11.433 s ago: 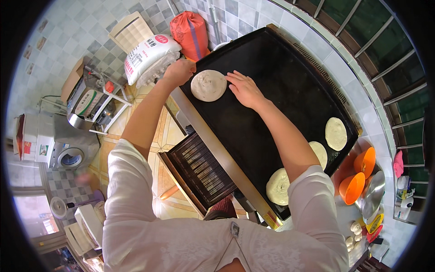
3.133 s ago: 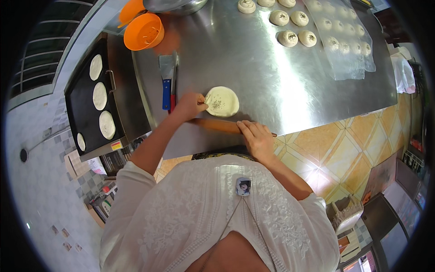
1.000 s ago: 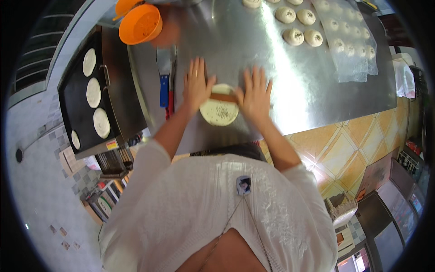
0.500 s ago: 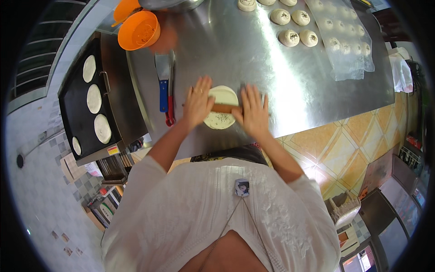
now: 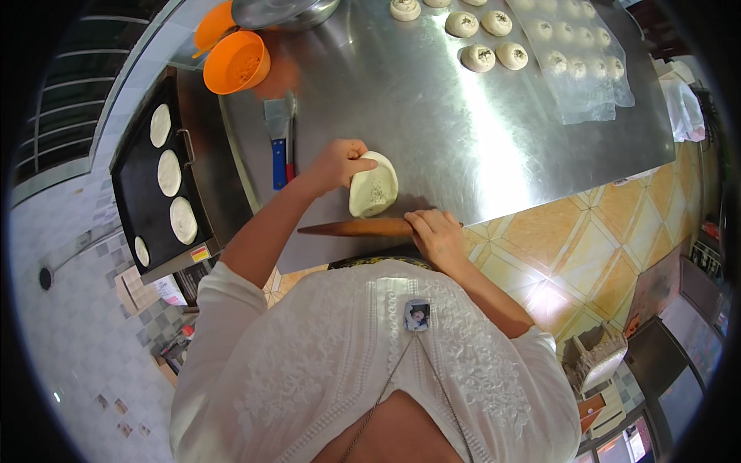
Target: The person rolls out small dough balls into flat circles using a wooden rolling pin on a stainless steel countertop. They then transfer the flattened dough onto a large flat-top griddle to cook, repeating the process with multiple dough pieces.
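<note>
My left hand (image 5: 345,165) pinches the upper left edge of a flat, pale dough round (image 5: 373,187), which has dark specks in its middle. The edge under my fingers is lifted and curls a little. Closer to my body, a tapered wooden rolling pin (image 5: 351,228) lies across the front edge of the steel table. My right hand (image 5: 438,235) is closed around its right end, apart from the dough. To the left of the dough lie a blue-handled scraper (image 5: 279,147) and a red-handled tool (image 5: 290,139), the latter's lower end hidden by my left forearm.
On the left stands a black griddle (image 5: 147,204) with several flat dough rounds. An orange bowl (image 5: 237,63) and a metal bowl (image 5: 312,15) are at the far left. Several filled dough balls (image 5: 478,57) sit at the far right of the table (image 5: 432,131), some under plastic sheeting (image 5: 583,96).
My hands have come off the rolling motion over the dough. The right hand has drawn the pin toward my body; the left has taken hold of the dough's edge and lifted it.
</note>
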### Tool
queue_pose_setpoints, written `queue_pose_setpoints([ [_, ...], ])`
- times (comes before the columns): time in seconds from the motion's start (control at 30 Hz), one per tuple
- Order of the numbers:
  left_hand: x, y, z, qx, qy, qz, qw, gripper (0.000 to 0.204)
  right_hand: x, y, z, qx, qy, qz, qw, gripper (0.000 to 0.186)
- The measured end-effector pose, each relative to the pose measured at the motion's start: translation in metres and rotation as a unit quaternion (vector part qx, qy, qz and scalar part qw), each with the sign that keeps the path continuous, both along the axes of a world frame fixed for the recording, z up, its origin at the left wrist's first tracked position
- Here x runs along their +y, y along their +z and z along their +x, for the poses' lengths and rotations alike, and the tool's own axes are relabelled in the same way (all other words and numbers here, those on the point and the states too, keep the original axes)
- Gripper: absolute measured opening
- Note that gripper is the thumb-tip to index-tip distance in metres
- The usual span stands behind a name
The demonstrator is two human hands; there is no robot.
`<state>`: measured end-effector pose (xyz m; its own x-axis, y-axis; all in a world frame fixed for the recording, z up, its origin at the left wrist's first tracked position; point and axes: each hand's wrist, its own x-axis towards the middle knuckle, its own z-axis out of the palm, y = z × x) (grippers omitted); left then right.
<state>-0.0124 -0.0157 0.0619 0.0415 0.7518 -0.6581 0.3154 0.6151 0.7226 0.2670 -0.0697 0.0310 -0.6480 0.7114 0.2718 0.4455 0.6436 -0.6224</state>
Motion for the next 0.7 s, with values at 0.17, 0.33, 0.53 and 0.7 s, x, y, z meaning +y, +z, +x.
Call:
queue_pose_setpoints([
  [0.17,-0.033,-0.024,-0.040,0.208,-0.161,-0.066,0.963,0.025,0.005,0.017,0.005,-0.007,0.001,0.011,1.000,0.042],
  [0.33,-0.074,-0.082,-0.001,0.401,-0.069,0.259,0.876,0.057,0.019,-0.035,0.000,-0.139,-0.050,-0.005,0.989,0.050],
  [0.53,0.031,-0.113,-0.020,0.431,0.025,0.320,0.843,0.070,0.118,-0.056,-0.068,-0.177,-0.191,0.047,0.964,0.067],
  [0.7,-0.088,-0.107,0.002,0.425,-0.093,0.281,0.856,0.077,0.036,-0.051,-0.029,-0.198,-0.020,-0.010,0.980,0.067],
])
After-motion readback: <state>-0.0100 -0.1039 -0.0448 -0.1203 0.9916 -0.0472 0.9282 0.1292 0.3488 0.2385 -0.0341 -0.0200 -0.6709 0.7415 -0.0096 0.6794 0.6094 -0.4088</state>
